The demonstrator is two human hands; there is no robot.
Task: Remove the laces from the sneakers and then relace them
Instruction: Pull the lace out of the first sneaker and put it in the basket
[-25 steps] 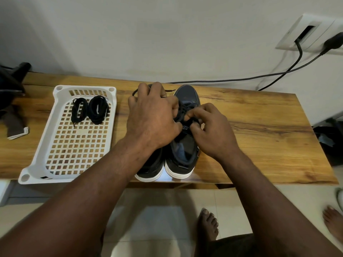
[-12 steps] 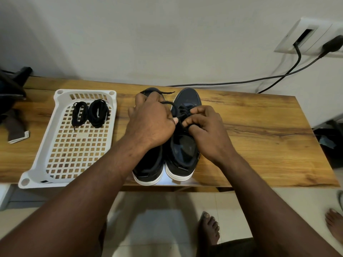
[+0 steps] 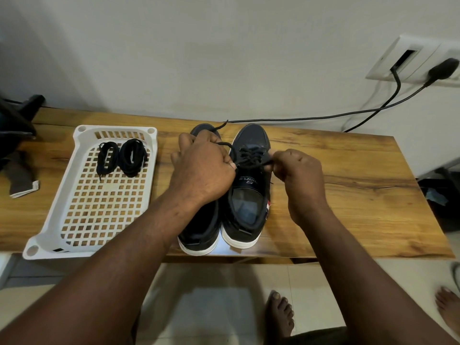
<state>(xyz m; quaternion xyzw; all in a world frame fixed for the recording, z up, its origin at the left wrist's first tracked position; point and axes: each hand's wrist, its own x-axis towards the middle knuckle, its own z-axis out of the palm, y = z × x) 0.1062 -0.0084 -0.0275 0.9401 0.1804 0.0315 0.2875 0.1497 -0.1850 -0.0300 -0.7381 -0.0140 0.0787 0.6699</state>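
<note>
1. Lace (image 3: 250, 156) — threaded through the eyelets of the right sneaker (image 3: 251, 135), strung between both hands.
2. Left hand (image 3: 202, 168) grips one end; right hand (image 3: 300, 170) pinches the other.
3. Left sneaker (image 3: 199, 227) lies beneath the left hand.
4. White tray (image 3: 82, 135) — left of the left hand, holding coiled laces (image 3: 122, 158).

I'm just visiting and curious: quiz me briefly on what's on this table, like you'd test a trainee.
1. True or false: the white basket holds two bundled laces.
2. How many shoes stand on the table?
3. The right hand pinches: A) a shoe's lace B) the basket C) the table.
Key: 1 true; 2 two; 3 A.
</note>
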